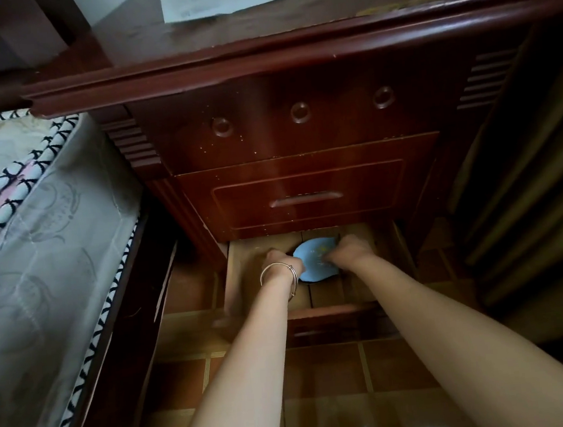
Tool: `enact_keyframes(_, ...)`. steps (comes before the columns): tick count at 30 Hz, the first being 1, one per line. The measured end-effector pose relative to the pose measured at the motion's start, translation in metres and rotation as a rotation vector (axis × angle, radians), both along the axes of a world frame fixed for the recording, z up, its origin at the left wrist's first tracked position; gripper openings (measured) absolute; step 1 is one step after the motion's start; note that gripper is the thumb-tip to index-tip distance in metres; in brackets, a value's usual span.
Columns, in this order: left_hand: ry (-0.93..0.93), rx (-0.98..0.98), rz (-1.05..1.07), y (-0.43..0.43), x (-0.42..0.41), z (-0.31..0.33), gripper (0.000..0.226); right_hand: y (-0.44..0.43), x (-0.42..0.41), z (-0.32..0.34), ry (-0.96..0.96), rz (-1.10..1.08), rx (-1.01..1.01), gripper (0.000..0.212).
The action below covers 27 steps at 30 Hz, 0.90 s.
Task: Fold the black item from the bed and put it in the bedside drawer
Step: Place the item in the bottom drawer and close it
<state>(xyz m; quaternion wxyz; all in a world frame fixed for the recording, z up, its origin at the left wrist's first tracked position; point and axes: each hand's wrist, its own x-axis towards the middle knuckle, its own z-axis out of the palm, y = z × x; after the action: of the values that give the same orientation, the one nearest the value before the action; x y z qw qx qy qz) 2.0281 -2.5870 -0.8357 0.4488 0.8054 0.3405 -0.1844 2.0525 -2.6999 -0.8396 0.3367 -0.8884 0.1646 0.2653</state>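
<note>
— What could go wrong for us from here?

— We have both hands down in the open bottom drawer (244, 268) of the bedside cabinet (300, 135). The left hand (283, 259) and the right hand (349, 250) rest on either side of the item (314, 260), fingers curled onto its edges. Whether we are pinching it or only pressing it flat, we cannot tell. If we let go carelessly, the fold may spring open, and a loose edge could catch on the closed drawer (305, 193) above when we push this one shut.

— And the bangle?

— The bangle (280, 272) on the left wrist sits just inside the drawer wall; it could knock the wood as we pull out.

— How does the thing look?

— Odd for a black item. What shows between our hands is a light blue rounded patch with faint yellowish marks, and only a thin dark rim peeks out beneath it. It seems compact and lies near the back middle of the drawer, on the bare boards.
</note>
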Motion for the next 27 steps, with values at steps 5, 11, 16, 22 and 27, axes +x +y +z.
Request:
enact_keyframes(5,-0.027,0.006,-0.016,0.000,-0.012,0.010,0.045,-0.007,-0.005,0.006,-0.044,0.016,-0.014,0.044)
enact_keyframes(11,-0.078,-0.044,-0.047,-0.010,-0.029,0.037,0.048,-0.010,-0.033,0.031,-0.055,0.151,-0.029,0.052)
enact_keyframes(16,-0.293,-0.104,0.083,-0.017,-0.052,0.050,0.035,-0.011,-0.068,0.064,-0.172,0.151,0.033,0.048)
enact_keyframes(22,-0.545,-0.240,0.301,-0.039,-0.105,0.049,0.016,-0.009,-0.124,0.068,-0.484,-0.064,0.225,0.025)
enact_keyframes(27,-0.520,-0.295,0.415,-0.051,-0.139,0.024,0.018,-0.006,-0.164,0.038,-0.648,-0.309,0.478,0.007)
